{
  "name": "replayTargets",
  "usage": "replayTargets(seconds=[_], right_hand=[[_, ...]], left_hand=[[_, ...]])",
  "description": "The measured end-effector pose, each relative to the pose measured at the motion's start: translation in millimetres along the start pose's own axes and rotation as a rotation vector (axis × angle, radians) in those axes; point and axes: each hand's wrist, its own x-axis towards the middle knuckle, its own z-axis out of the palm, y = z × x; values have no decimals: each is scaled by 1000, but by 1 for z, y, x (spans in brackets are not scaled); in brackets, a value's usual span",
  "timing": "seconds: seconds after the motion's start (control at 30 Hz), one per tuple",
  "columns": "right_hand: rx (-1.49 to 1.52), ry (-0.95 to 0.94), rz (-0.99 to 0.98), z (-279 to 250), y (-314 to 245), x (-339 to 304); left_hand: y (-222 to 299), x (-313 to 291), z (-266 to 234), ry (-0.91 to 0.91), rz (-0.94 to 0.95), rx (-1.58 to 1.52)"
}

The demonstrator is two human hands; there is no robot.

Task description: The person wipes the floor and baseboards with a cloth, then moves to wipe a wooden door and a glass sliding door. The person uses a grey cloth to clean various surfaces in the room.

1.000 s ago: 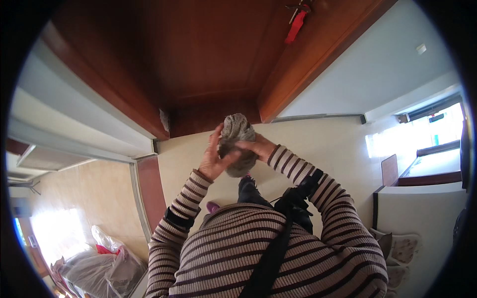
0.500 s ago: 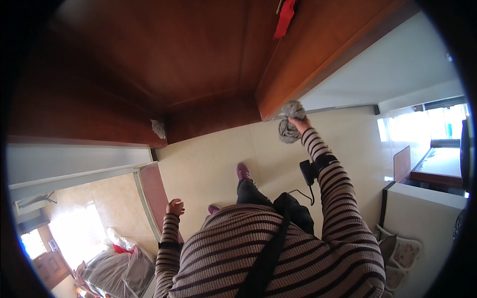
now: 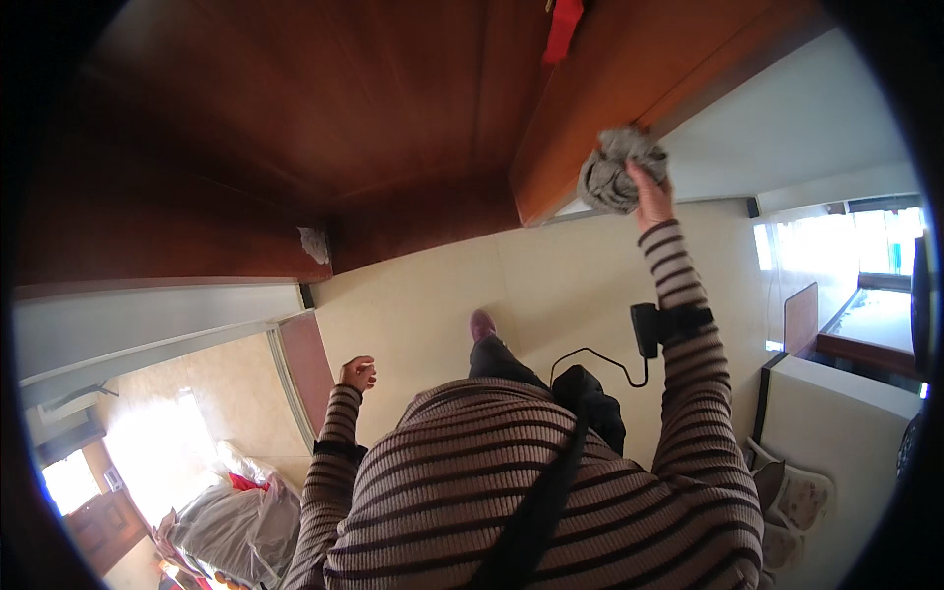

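A bunched grey cloth is gripped in my right hand, out ahead of me. The cloth lies against the edge of the reddish-brown wooden door frame, where the frame meets the pale wall. Away from any object, my left hand hangs above the floor at the left, its fingers loosely curled and nothing in them.
A dark wooden door fills the far side, with a red ribbon hanging near its top. A plastic-covered bundle lies at lower left. A white cabinet and wall-mounted slippers are at the right.
My right hand has moved up and to the right along the door frame with the grey cloth. My left hand has risen slightly, its fingers more curled.
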Motion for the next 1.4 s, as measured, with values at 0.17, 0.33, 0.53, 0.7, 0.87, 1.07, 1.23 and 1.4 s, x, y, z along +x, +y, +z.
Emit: replayTargets(seconds=[0.17,0.33,0.53,0.7,0.87,1.07,1.23,1.4], right_hand=[[20,-192,-156,17,-115,-59],[-277,-65,-10,1,-89,-74],[-214,-117,376,-46,-2,-78],[-199,-118,607,-75,34,-67],[-422,-200,765,-91,58,-41],[-614,-207,588,-124,110,-20],[-666,-30,489,-156,177,-23],[-662,-9,483,-191,233,-36]], left_hand=[[16,10,0,-9,13,-16],[-1,4,-4,18,-41,-73],[-34,-11,-13,149,-256,-241],[-40,-14,-21,148,-342,-337],[78,-13,11,-131,130,-133],[277,-113,140,-786,960,45],[311,-172,266,-1445,953,169],[261,-148,326,-1733,688,358]])
